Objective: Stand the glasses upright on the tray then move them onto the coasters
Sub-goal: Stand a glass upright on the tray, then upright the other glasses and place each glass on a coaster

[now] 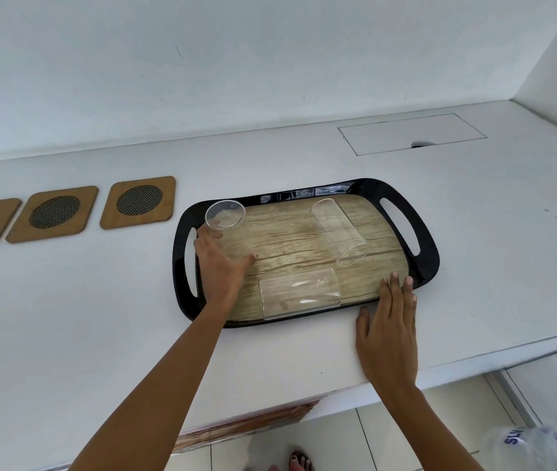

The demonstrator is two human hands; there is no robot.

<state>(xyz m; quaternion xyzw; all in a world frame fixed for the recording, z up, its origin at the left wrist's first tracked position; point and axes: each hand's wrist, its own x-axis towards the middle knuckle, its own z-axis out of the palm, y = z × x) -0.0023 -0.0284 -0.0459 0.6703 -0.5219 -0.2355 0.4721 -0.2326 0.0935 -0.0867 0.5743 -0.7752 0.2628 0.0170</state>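
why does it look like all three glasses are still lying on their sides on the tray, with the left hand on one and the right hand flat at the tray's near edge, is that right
Not quite. In the head view only two glasses lie on their sides on the tray. The third glass, gripped by the left hand, stands upright. The right hand does lie flat at the tray's near edge.

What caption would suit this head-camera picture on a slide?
Left hand grips an upright glass on the tray; two glasses lie flat, three coasters wait.
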